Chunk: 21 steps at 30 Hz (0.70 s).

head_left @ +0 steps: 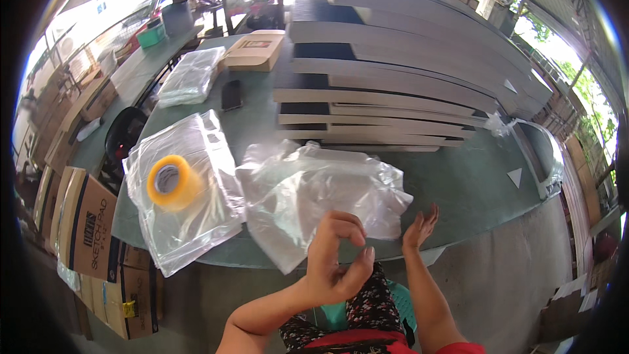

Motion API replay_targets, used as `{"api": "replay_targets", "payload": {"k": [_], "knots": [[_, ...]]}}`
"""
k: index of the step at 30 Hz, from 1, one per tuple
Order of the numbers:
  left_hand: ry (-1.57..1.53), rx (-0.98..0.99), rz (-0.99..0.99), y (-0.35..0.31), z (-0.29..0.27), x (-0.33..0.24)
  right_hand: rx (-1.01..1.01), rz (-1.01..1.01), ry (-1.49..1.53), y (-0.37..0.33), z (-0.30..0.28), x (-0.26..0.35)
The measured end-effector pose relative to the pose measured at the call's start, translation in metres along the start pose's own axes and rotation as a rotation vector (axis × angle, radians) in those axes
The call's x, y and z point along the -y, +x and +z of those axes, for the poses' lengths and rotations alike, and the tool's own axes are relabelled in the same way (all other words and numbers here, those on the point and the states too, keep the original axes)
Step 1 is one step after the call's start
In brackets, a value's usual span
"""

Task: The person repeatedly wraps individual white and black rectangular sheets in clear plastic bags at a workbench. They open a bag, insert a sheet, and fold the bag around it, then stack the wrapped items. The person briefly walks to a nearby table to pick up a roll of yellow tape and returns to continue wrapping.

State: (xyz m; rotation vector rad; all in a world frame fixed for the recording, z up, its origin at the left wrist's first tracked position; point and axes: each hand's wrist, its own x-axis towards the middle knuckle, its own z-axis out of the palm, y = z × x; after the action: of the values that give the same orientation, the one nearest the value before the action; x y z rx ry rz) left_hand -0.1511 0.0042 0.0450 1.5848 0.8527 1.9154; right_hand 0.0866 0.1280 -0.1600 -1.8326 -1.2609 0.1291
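Note:
My left hand [337, 255] is raised over the table's near edge, in front of a crumpled clear plastic bag [314, 183]. Its fingers curl into a C, with a gap to the thumb and nothing visible between them. Beside the bag's right end, my right hand [420, 228] has its fingers stretched out and holds nothing. To the left lies a stack of flat clear plastic bags [190, 223], and a roll of yellowish packing tape [171, 183] rests on it.
Behind the bag rises a tall stack of pale flat boards or boxes [406, 85]. A dark phone [231, 95], more plastic bags [190, 75] and a brown box [254, 51] sit farther left. Cartons [95, 223] stand left of the green table [458, 187]. A clear-wrapped item [540, 157] lies right.

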Motion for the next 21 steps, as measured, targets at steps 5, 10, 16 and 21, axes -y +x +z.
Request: {"api": "replay_targets", "payload": {"k": [5, 10, 16, 21], "knots": [[0.587, 0.339, -0.02, -0.016, 0.038, 0.043, 0.048, -0.013, 0.505, 0.008, -0.002, 0.006], [0.665, 0.232, -0.846, -0.087, 0.014, 0.077, 0.37, 0.201, 0.884, 0.029, -0.026, -0.024], [0.426, 0.291, -1.503, -0.315, -0.013, 0.153, 0.338, -0.285, 0.206, 0.081, -0.073, -0.088], [0.699, 0.772, -1.532, -0.494, -0.037, 0.256, 0.307, -0.387, -0.209, 0.076, -0.065, -0.05]]}}
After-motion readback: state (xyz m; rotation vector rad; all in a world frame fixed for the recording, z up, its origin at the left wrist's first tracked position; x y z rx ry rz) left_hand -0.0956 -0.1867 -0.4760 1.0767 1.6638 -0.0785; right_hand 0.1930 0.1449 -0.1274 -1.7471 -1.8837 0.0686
